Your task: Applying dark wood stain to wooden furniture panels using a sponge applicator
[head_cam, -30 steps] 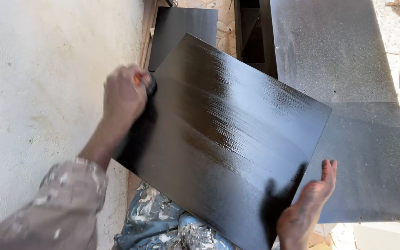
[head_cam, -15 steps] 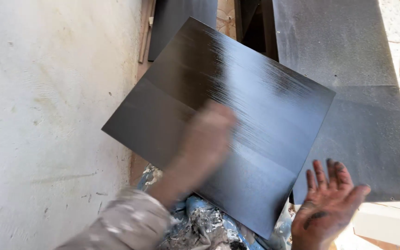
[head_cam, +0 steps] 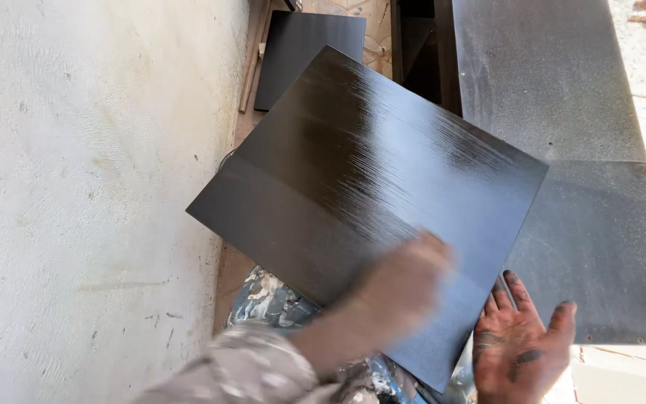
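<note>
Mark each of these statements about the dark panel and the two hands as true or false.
1. The left hand is blurred over the dark square panel. True.
2. The right hand grips the panel's far corner. False: it is open, palm up, at the panel's near right edge.
3. The right palm is stained dark. True.
4. The panel lies flat on the pale wall. False: it sits tilted beside the wall.
5. A smaller dark panel lies beyond it. True.

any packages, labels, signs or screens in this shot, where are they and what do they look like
None in view: no package, label, sign or screen.
What shows instead is a square black glossy board with no marking on it, under the blurred left hand, beside the stained right hand.
</note>
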